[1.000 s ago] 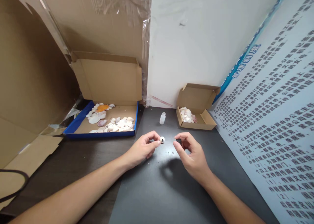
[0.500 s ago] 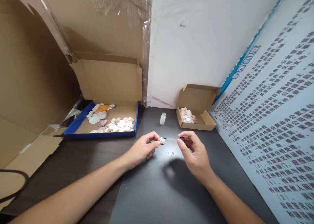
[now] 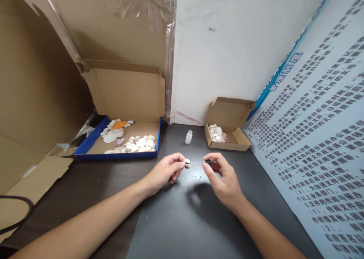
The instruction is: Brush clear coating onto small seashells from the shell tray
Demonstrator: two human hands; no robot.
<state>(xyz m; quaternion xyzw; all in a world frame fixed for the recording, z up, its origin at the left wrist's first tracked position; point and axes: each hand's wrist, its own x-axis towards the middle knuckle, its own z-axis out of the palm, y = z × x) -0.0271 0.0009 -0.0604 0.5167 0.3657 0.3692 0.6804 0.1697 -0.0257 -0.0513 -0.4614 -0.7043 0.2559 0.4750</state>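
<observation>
My left hand [image 3: 167,170] pinches a small white-and-brown seashell [image 3: 187,163] between thumb and fingertips above the dark table. Across from it, my right hand [image 3: 223,177] grips the black cap of a brush applicator [image 3: 208,162]. Its thin clear stem points left, and the dark tip is at the shell; whether it touches is too small to tell. Behind the hands, a small white bottle [image 3: 188,138] stands upright with its neck uncapped.
On the left, a blue-edged cardboard box [image 3: 157,138] lies open, holding several white shells and an orange one. A smaller brown box [image 3: 241,145] with white and reddish shells sits at the back right. Cardboard panels and a printed board [image 3: 313,119] flank the table.
My right hand has moved slightly left with the brush applicator, closer to the shell. The shell has turned a little in my left hand and shows more brown.
</observation>
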